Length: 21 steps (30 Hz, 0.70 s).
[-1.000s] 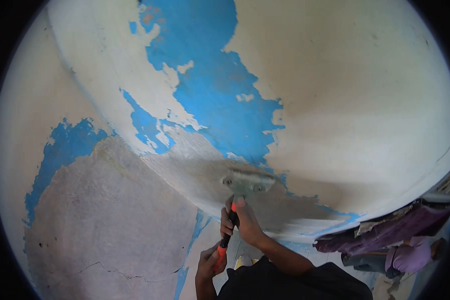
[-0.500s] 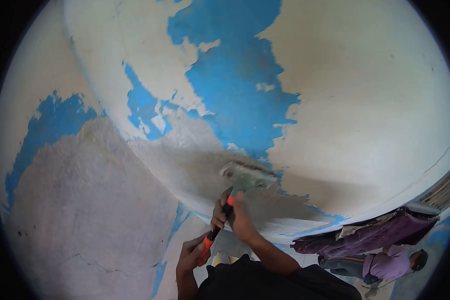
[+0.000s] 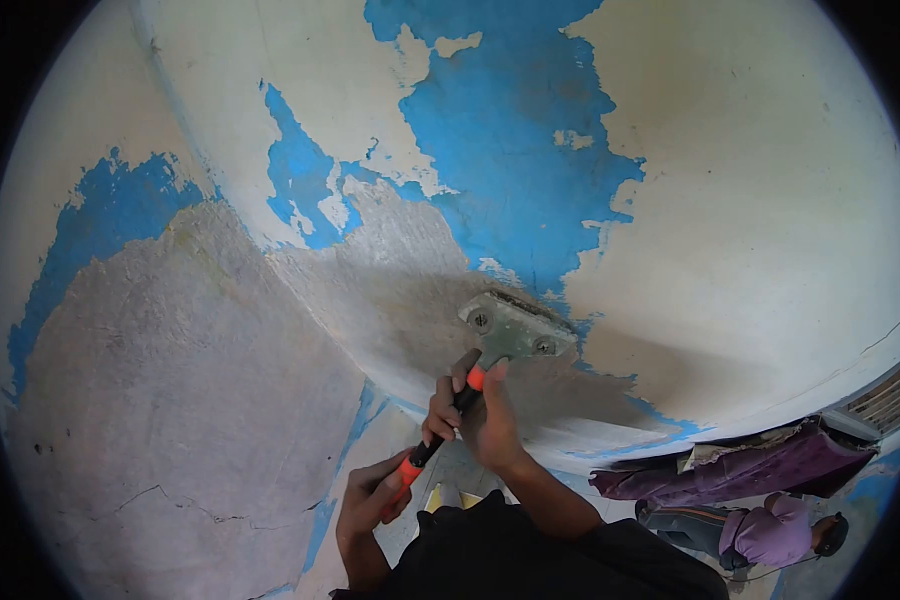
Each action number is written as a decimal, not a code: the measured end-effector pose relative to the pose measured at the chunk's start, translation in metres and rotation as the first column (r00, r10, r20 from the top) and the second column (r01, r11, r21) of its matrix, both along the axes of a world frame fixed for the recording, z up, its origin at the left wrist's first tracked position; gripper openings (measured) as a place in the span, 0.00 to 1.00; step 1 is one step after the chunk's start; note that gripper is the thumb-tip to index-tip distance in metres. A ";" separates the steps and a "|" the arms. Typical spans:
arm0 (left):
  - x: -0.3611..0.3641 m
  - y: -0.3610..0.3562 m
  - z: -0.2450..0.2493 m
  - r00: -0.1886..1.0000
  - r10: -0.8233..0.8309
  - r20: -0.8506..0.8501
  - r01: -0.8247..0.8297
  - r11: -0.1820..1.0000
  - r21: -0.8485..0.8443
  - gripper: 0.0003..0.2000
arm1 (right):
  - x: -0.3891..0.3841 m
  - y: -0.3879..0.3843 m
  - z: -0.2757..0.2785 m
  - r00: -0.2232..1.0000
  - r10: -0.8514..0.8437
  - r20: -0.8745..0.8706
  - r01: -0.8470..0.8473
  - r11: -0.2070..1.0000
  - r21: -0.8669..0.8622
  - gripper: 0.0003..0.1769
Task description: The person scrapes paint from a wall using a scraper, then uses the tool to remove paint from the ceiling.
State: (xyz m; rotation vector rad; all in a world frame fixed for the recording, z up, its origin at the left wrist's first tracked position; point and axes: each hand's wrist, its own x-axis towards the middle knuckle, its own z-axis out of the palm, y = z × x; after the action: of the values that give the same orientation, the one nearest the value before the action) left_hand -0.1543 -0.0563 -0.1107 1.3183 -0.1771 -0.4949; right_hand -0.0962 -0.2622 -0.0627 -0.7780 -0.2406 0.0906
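A wall scraper [image 3: 518, 330] with a wide, dusty metal head and a red-and-black handle is held up against the wall. Its head lies just below the lower end of the blue patch [image 3: 515, 170], over bare grey plaster. My right hand [image 3: 475, 415] is wrapped around the upper handle, close beneath the head. Lower down, my left hand [image 3: 375, 497] grips the red end of the handle. The blade's edge faces away from me, so its exact contact with the wall is hard to see.
Cream paint [image 3: 750, 200] covers the wall to the right. Grey plaster [image 3: 200, 380] with a crack spreads at left, past a corner line. At lower right are a purple cloth [image 3: 740, 465] and a person [image 3: 760, 530] in a purple shirt and dark cap.
My view has shifted, so the wall patches sit further right and higher. The scraper head, blurred before, shows sharply now at nearly the same place on the wall. Both hands keep their grip.
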 end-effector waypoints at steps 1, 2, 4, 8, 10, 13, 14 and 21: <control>0.002 -0.001 -0.006 1.000 -0.012 0.002 0.012 1.000 -0.013 0.27 | -0.001 0.001 -0.005 1.000 -0.006 -0.007 0.006 1.000 -0.016 0.32; 0.001 0.000 -0.019 1.000 -0.021 0.001 0.021 0.999 -0.042 0.26 | -0.002 0.001 -0.014 1.000 -0.011 -0.011 0.011 0.999 -0.032 0.32; 0.005 -0.004 -0.019 1.000 -0.004 -0.006 0.003 0.998 -0.056 0.27 | 0.000 0.001 -0.013 1.000 -0.025 -0.008 0.025 0.999 -0.043 0.32; 0.007 -0.015 -0.001 1.000 -0.017 0.017 0.018 0.998 -0.058 0.28 | 0.000 -0.008 0.010 1.000 -0.027 0.012 0.028 0.998 -0.063 0.32; 0.003 -0.014 -0.008 1.000 0.001 0.007 -0.001 0.999 -0.054 0.28 | 0.001 -0.009 0.010 1.000 -0.017 0.022 0.019 0.997 -0.072 0.32; -0.007 -0.014 -0.030 1.000 0.020 -0.020 -0.021 0.998 -0.055 0.28 | -0.001 -0.007 -0.012 1.000 0.003 -0.019 -0.004 0.997 -0.078 0.33; -0.010 -0.015 -0.037 0.999 0.028 -0.039 -0.031 0.997 -0.071 0.29 | -0.001 -0.007 -0.016 1.000 0.008 -0.029 -0.010 0.996 -0.087 0.33; -0.007 -0.015 -0.028 1.000 -0.004 -0.028 0.002 0.999 -0.050 0.29 | 0.000 -0.009 -0.001 1.000 -0.008 -0.001 0.008 0.995 -0.099 0.32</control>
State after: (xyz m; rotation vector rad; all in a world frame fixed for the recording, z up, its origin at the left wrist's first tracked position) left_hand -0.1613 -0.0716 -0.1386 1.2617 -0.1673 -0.5080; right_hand -0.0963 -0.2710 -0.0633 -0.8774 -0.2328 0.0965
